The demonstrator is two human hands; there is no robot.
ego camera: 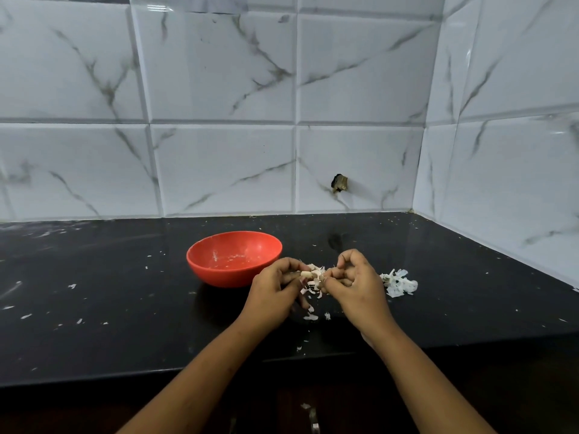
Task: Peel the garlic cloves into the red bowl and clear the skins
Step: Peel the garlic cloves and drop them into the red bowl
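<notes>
Two hands meet just to the right of the red bowl (225, 275), above the black countertop (125, 292). The left hand (275, 288) is nearest to the bowl. Its fingers are curled and pinch a garlic clove (305, 274), which lies pale at its fingertips, on the side away from the bowl. The right hand (354, 286) comes from the other side. Its fingertips are also curled and pinch the far end of the same clove, where torn white skin (317, 275) stands out between both hands. So the clove is held in the air between the two hands, beside the bowl's right rim and not inside it.

The bowl stands upright on the countertop, with some pale bits on its inner wall; I cannot tell what they are. A pile of skins (399, 283) lies further right of the bowl, beyond the right hand. Small loose flakes (310, 316) lie on the countertop in front of the bowl and to its right, under the hands. Behind the bowl rises a marbled tile wall (219, 167).
</notes>
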